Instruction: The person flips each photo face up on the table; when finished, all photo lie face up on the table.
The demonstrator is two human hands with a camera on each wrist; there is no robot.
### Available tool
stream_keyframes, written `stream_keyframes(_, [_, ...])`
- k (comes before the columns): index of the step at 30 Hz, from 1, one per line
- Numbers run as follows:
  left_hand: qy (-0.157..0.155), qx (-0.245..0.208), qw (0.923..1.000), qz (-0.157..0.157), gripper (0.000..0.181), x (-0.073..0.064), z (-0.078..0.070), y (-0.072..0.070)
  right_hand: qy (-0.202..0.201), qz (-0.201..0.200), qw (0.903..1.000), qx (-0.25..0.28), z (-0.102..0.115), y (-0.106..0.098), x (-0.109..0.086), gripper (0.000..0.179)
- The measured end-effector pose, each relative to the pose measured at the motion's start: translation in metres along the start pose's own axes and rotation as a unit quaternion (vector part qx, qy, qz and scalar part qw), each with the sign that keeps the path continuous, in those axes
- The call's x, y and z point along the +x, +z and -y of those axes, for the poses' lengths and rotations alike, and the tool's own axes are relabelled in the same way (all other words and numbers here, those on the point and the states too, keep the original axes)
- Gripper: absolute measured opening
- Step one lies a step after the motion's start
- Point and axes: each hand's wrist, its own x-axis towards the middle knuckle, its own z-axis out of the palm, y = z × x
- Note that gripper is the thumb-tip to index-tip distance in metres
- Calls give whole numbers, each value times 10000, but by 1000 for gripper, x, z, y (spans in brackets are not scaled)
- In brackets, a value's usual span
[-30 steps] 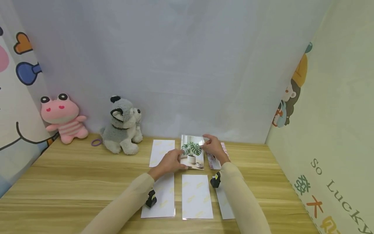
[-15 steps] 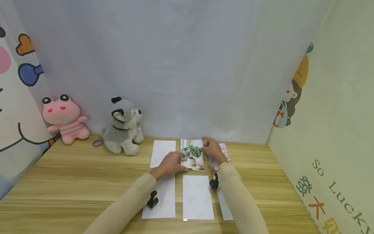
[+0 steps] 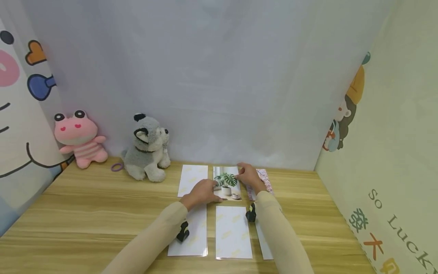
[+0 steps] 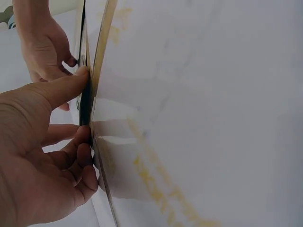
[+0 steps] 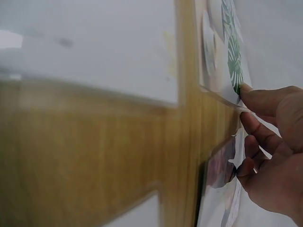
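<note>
A picture card of a potted monstera point(image 3: 226, 182) lies in the middle of the back row on the table. My left hand point(image 3: 202, 192) pinches its left edge near the lower corner. On the opposite edge, my right hand point(image 3: 250, 178) holds the card between thumb and index finger, as the right wrist view shows with the printed leaf point(image 5: 235, 64) by the thumb. A pink blossom picture card point(image 3: 265, 179) sits to the right, partly covered by the right hand and wrist. To the left lies a white card point(image 3: 192, 179) with faint yellow marks.
White cards form a front row: one point(image 3: 234, 232) in the middle, one point(image 3: 191, 241) under the left forearm, another point(image 3: 264, 241) under the right. A grey plush dog point(image 3: 147, 150), a pink plush frog point(image 3: 80, 139) and a purple ring point(image 3: 117, 167) stand back left.
The monstera card, slightly raised and further back a second ago, has come down and toward me onto the table. Both hands have moved with it, keeping their hold. The head view has shifted slightly.
</note>
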Motion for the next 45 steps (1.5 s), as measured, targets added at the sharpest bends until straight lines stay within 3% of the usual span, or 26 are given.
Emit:
stream_keyframes(7, [-178, 281, 9988, 355, 64, 4, -4, -4, -10, -4, 9997, -237, 0, 1, 2, 57])
stream_keyframes(13, [-215, 479, 9976, 463, 62, 6, -7, -7, 92, 39, 9996, -250, 4, 1, 0, 57])
stream_keyframes(25, [-124, 664, 9974, 266, 51, 3, -7, -9, 118, -141, 9995, -245, 4, 1, 1, 53])
stream_keyframes(30, [-44, 459, 9989, -13, 54, -6, -5, -21, 182, -273, 9994, -146, 9, -4, -2, 48])
stream_keyframes(33, [-39, 453, 9988, -192, 54, -12, 7, -33, 274, -308, 9991, -45, 13, -7, -3, 47])
stream_keyframes(37, [94, 496, 9984, -267, 54, -20, 35, -45, 293, -319, 9990, 102, 15, -9, -2, 48])
stream_keyframes(41, [313, 448, 9980, -302, 56, -32, 60, -52, 31, -303, 9990, 337, 19, -7, -1, 51])
stream_keyframes(45, [501, 453, 9972, -320, 57, -43, 74, -53, -260, -198, 9981, 528, 25, 0, 0, 54])
